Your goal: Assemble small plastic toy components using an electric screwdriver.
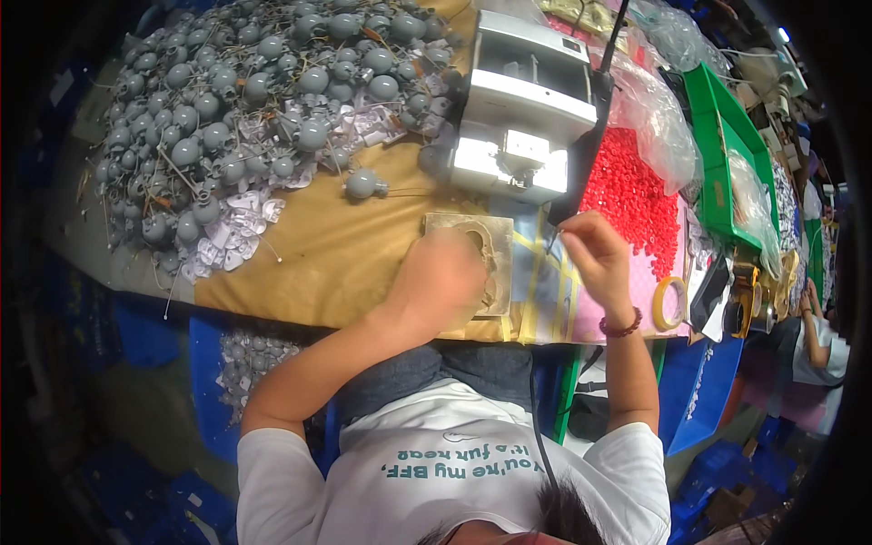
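Observation:
My left hand (442,280), blurred by motion, is over the left side of a flat, pale mould block (495,229) with a shaped hollow in it. Its fingers are smeared, and whatever it may hold cannot be made out. My right hand (598,257) is raised just right of the block, thumb and fingers pinched together near a small dark thing too fine to name. Beyond the block stands a white machine (522,100). A single grey bulb-shaped part (361,184) with thin wires lies on the brown table cover (309,245), left of the machine.
A large heap of grey bulb-shaped parts (313,82) with wires and white pieces (238,238) fills the far left. On the right are small red parts (627,191), a green crate (718,173) and a yellow tape roll (670,303). A blue bin (211,381) sits below the table edge.

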Demonstrator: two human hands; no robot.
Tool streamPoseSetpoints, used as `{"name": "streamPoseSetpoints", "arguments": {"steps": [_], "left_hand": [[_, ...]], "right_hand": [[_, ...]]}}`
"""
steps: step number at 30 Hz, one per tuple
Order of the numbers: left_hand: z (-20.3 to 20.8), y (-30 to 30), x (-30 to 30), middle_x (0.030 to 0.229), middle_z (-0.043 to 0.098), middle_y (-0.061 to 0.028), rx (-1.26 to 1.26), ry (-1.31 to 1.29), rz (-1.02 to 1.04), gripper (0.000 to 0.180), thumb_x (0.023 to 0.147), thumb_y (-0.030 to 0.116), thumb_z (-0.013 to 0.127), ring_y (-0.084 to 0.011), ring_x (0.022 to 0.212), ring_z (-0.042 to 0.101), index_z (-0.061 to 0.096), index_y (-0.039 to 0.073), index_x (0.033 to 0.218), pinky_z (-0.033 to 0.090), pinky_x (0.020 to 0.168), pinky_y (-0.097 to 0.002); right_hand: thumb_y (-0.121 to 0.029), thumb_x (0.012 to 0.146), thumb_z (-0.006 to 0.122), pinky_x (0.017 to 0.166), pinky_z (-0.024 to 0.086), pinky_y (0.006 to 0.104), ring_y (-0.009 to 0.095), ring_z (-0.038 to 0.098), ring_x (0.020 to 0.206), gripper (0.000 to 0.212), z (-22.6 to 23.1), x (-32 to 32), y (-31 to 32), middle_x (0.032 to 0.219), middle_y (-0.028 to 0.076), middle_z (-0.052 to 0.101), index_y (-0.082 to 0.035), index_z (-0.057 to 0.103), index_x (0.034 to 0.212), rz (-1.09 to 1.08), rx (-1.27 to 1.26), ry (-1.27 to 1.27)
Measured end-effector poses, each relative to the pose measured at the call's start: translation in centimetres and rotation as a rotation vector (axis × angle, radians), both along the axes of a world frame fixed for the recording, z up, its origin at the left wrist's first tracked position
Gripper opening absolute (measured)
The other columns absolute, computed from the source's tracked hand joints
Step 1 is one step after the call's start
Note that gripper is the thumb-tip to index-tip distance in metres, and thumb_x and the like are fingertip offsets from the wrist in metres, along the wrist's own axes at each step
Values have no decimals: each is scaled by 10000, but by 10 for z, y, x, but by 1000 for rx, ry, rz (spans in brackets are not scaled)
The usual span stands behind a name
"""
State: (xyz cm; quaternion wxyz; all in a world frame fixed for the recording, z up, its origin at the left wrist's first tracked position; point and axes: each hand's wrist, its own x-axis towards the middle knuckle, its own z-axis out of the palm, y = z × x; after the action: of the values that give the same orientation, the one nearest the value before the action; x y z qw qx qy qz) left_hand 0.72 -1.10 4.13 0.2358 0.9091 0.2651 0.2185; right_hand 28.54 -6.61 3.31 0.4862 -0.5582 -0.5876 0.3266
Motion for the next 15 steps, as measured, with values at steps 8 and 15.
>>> {"name": "streamPoseSetpoints", "arguments": {"steps": [8, 15], "left_hand": [[-12, 5, -1, 1041, 587, -55, -174, -145, 108, 312, 755, 121, 793, -284, 1060, 530, 687, 95, 1047, 446, 925, -425], [-16, 11, -3, 1260, 542, -124, -3, -75, 164, 454, 747, 164, 821, -342, 1247, 454, 663, 94, 1167, 427, 1039, -442]], "right_hand": [[18, 800, 774, 641, 505, 325, 219, 627, 726, 181, 3, -72, 18, 895, 86, 668, -23, 657, 931, 238, 298, -288], [-59, 723, 795, 711, 478, 368, 254, 629, 852, 248, -14, -78, 22, 926, 52, 671, -62, 659, 930, 266, 525, -599]]}}
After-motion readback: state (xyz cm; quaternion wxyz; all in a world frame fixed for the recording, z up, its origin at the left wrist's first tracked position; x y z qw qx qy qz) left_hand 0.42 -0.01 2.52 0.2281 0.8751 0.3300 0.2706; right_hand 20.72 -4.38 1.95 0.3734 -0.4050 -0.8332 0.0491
